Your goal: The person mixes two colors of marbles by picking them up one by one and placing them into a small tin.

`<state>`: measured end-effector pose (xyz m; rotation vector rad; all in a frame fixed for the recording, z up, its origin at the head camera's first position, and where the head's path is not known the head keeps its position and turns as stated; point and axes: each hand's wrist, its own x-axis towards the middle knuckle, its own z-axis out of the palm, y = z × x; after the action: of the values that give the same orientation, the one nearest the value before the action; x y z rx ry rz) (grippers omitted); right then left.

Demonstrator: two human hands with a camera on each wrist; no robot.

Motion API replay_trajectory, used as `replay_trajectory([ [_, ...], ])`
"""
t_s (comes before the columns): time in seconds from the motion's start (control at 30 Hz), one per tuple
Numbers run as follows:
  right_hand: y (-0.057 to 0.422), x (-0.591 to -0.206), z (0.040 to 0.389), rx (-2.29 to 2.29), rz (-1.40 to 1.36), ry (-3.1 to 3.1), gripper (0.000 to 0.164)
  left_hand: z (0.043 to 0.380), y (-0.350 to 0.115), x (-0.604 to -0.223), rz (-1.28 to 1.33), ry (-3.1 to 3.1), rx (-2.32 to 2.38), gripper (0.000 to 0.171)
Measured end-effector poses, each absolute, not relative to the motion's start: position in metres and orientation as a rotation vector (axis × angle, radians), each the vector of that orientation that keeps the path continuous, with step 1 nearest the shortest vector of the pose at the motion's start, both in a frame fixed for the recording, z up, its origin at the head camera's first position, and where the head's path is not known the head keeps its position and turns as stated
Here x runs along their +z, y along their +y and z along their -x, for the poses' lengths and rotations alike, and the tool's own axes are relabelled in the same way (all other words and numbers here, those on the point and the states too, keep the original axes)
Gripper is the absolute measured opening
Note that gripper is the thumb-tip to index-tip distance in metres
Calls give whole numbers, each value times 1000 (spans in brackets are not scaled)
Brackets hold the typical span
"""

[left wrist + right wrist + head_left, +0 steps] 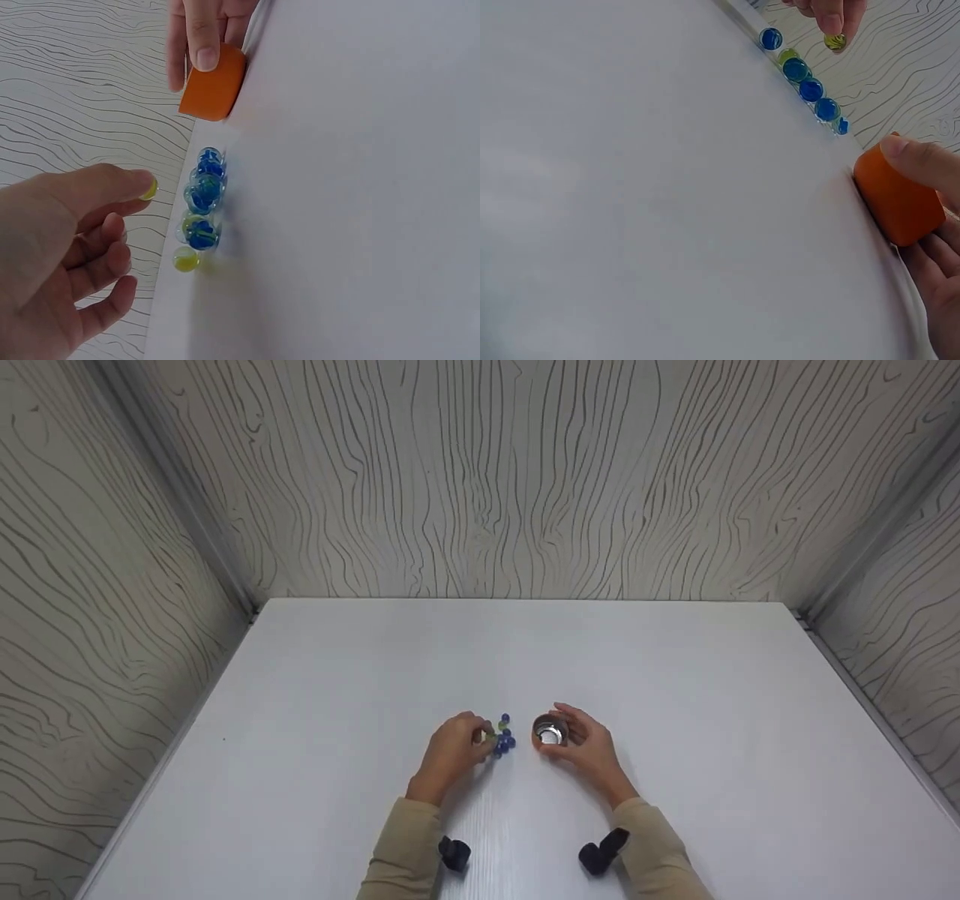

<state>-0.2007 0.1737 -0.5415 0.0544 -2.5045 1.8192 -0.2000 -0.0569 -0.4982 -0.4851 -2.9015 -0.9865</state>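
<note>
Between thumb and finger, my left hand (455, 744) pinches a yellow-green glass marble (835, 42), lifted above the table. Just right of that hand, several clear marbles (202, 193) with blue swirls lie clustered on the white surface, a yellow one (186, 259) among them. My right hand (590, 745) grips a small cup (900, 193), orange outside and shiny metal inside, with the thumb on one side and fingers on the other. In the head view the cup's mouth faces up and shows a bright inner wall.
The white table (360, 660) reaches back to a wall panel (480, 480) with a dark wood-grain pattern. Similar panels stand at the left and right. Black wrist-camera mounts (454, 854) sit at both sleeves, low over the table.
</note>
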Motion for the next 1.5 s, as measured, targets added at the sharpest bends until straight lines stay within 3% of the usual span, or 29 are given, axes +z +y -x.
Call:
replay_trajectory([
  [1.5, 170, -545, 203, 1949, 16, -2464, 65, 206, -33, -482, 509, -2940, -933, 15],
])
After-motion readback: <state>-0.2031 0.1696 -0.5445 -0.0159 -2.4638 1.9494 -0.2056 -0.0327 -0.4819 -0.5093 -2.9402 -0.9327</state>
